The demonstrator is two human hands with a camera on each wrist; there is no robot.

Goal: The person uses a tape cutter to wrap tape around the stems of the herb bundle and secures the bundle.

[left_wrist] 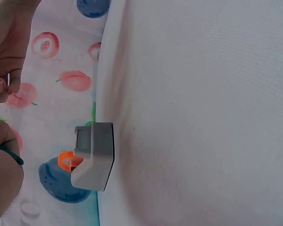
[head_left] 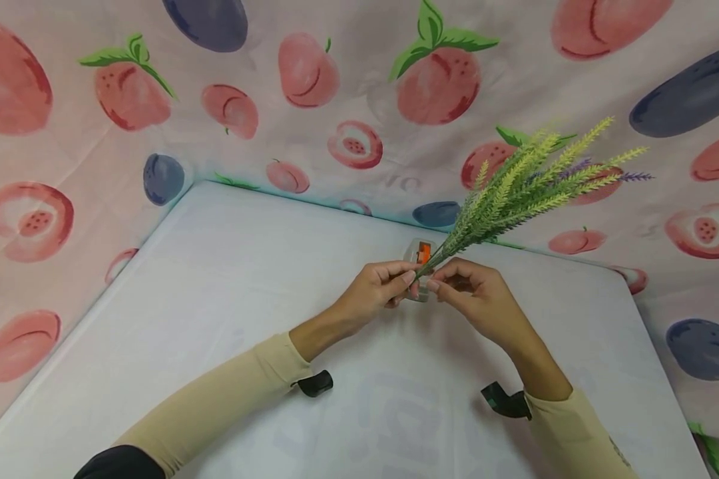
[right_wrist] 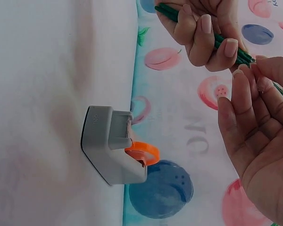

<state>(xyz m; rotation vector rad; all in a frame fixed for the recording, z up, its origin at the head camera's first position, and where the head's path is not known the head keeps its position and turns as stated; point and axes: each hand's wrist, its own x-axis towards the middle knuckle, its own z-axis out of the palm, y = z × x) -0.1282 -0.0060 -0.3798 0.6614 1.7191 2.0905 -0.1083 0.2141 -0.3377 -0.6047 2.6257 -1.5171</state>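
Note:
A bunch of artificial lavender (head_left: 515, 186) with yellow-green and purple spikes slants up to the right in the head view. My left hand (head_left: 379, 289) grips its green stems (right_wrist: 221, 40) near the lower ends. Close beside the stems, my right hand (head_left: 479, 296) has thumb and forefinger pinched together at what looks like a strip of clear tape, hard to make out. Its other fingers are loosely bent in the right wrist view. Below and behind the hands stands a grey tape dispenser (right_wrist: 104, 146) with an orange core (right_wrist: 144, 153), partly hidden in the head view.
The white-covered table (head_left: 216, 279) spreads around the hands. Fruit-printed cloth (head_left: 245, 66) hangs along its back and sides. Black wrist-camera mounts (head_left: 316, 384) stick out from both sleeves.

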